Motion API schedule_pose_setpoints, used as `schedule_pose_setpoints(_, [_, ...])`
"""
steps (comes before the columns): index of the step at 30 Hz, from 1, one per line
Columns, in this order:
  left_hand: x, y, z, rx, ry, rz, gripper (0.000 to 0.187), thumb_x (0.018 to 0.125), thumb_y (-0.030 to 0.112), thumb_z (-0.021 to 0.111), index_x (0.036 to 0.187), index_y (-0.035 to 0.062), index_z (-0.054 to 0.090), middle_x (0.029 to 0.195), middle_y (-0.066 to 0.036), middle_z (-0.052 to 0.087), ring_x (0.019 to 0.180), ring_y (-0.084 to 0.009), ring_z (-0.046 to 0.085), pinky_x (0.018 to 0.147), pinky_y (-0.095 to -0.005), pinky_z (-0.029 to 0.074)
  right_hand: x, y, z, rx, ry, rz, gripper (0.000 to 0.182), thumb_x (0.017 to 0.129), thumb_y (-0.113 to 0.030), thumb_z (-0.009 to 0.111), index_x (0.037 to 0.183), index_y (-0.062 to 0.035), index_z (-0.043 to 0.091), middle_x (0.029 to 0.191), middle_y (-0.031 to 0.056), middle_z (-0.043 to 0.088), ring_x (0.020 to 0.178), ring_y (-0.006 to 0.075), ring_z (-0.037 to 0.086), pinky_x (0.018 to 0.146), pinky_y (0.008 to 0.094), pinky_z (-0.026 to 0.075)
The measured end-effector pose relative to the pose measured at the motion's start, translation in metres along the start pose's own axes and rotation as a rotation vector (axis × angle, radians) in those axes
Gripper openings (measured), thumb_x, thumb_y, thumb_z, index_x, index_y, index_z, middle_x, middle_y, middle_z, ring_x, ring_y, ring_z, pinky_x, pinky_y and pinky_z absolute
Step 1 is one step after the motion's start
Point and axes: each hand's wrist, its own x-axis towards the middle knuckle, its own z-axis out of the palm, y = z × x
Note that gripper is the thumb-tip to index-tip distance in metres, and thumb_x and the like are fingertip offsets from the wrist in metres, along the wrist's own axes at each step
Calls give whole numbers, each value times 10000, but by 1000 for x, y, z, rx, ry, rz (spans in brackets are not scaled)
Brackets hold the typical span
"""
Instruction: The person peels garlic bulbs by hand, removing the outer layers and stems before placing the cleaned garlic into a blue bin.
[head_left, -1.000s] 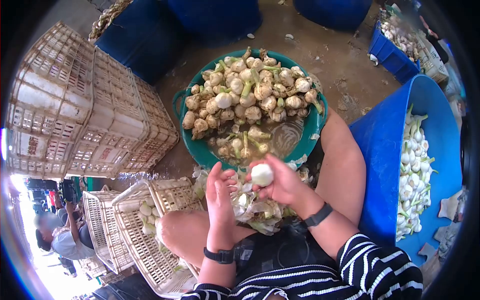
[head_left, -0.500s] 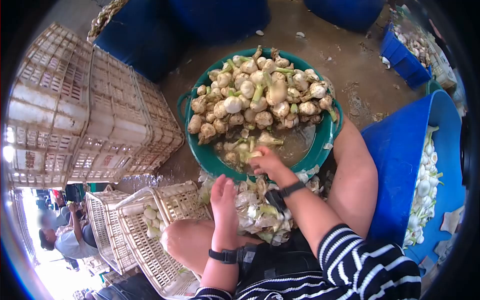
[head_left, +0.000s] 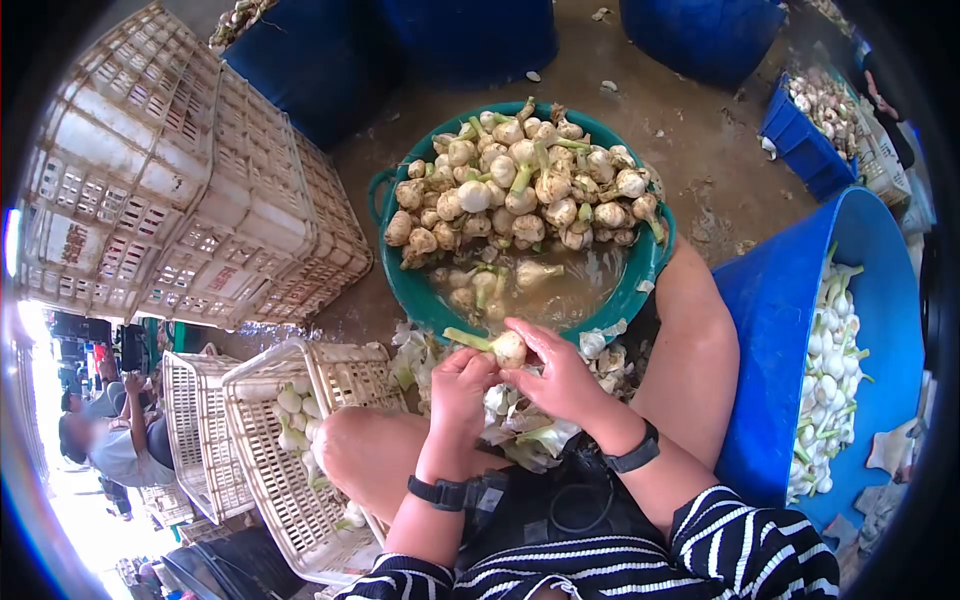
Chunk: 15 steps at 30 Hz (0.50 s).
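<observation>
A garlic bulb (head_left: 510,350) with a short green stem pointing left is held over the near rim of a green tub (head_left: 400,290). My right hand (head_left: 562,378) grips the bulb from the right, between thumb and fingers. Closed at the bulb's lower left is my left hand (head_left: 462,392), its fingertips pinched against the bulb near the stem. Soil-stained garlic bulbs (head_left: 500,190) are heaped in the tub's far part, and a few more lie in murky water (head_left: 580,290) nearer to me. Loose peeled skins (head_left: 535,440) lie below my hands.
On my right stands a blue barrel (head_left: 760,350) holding cleaned white garlic (head_left: 830,380). White plastic baskets (head_left: 300,500) stand on my left, one with pale bulbs, beside stacked crates (head_left: 190,190). A seated person (head_left: 110,430) is at far left; a blue bin (head_left: 805,150) sits upper right.
My right hand has come back from the tub's water toward me with a garlic bulb. My left hand, previously raised with fingers extended, has closed in on the bulb.
</observation>
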Motion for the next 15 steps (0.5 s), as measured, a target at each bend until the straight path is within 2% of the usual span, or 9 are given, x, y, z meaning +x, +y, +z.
schedule_pose_setpoints(3, [-5, -4, 4, 45, 78, 38, 102, 792, 8, 516, 816, -42, 602, 731, -74, 595, 643, -134, 571, 621, -253, 501, -8, 0, 1, -29, -2, -46, 577, 734, -54, 671, 1249, 7, 417, 1092, 172, 558, 967, 276, 573, 823, 318, 463])
schedule_pose_setpoints(5, [-10, -4, 10, 53, 112, 68, 105, 789, 3, 503, 794, -44, 598, 729, -73, 592, 631, -132, 564, 602, -255, 497, -9, 1, 1, 534, -47, 216, 525, 783, -50, 638, 1248, 18, 405, 1061, 117, 562, 934, 193, 569, 782, 292, 477])
schedule_pose_setpoints(8, [-17, -2, 15, 88, 128, 152, 113, 800, 14, 503, 780, -45, 597, 722, -64, 583, 621, -120, 544, 584, -248, 475, -8, -2, -11, 761, -159, 514, 498, 813, -40, 607, 1257, 18, 387, 1082, 78, 535, 951, 163, 552, 797, 283, 478])
schedule_pose_setpoints(9, [-19, -2, 15, 111, 115, 204, 116, 815, 31, 517, 789, -45, 601, 717, -56, 577, 622, -110, 531, 584, -239, 457, -10, -2, -3, 614, -78, 304, 433, 821, -73, 606, 1204, 25, 430, 1042, 89, 553, 870, 144, 571, 747, 273, 494])
schedule_pose_setpoints(10, [-20, -3, 14, 113, 112, 203, 116, 815, 31, 517, 789, -45, 601, 717, -56, 577, 622, -110, 531, 584, -239, 457, -12, -3, -2, 616, -75, 304, 433, 821, -73, 606, 1204, 25, 430, 1042, 89, 553, 870, 144, 571, 747, 273, 494])
schedule_pose_setpoints(12, [-21, -6, 10, 208, 38, 176, 154, 846, 89, 551, 835, -48, 618, 724, -32, 571, 643, -91, 510, 608, -217, 420, -16, -6, 0, -53, -7, 6, 404, 829, -131, 600, 1168, 30, 452, 977, 111, 580, 851, 177, 593, 715, 249, 482])
schedule_pose_setpoints(13, [-26, 2, 18, 249, 80, 215, 199, 858, 140, 576, 817, -49, 621, 711, -6, 553, 646, -88, 486, 624, -223, 396, -17, -7, 6, -16, 73, -29, 328, 845, -216, 577, 1059, 20, 498, 852, 129, 589, 693, 169, 603, 620, 243, 496])
schedule_pose_setpoints(14, [-26, 1, 16, 251, 83, 215, 199, 858, 140, 576, 817, -49, 621, 711, -6, 553, 646, -88, 486, 624, -223, 396, -17, -2, 8, -13, 72, -30, 328, 845, -216, 577, 1059, 20, 498, 852, 129, 589, 693, 169, 603, 620, 243, 496])
schedule_pose_setpoints(15, [-24, -1, 15, 352, 92, 338, 193, 855, 138, 578, 809, -44, 622, 701, -16, 556, 649, -98, 490, 627, -238, 403, -15, 2, 10, 402, -37, 247, 321, 871, -288, 505, 1004, 4, 505, 769, 112, 572, 615, 147, 574, 571, 273, 511])
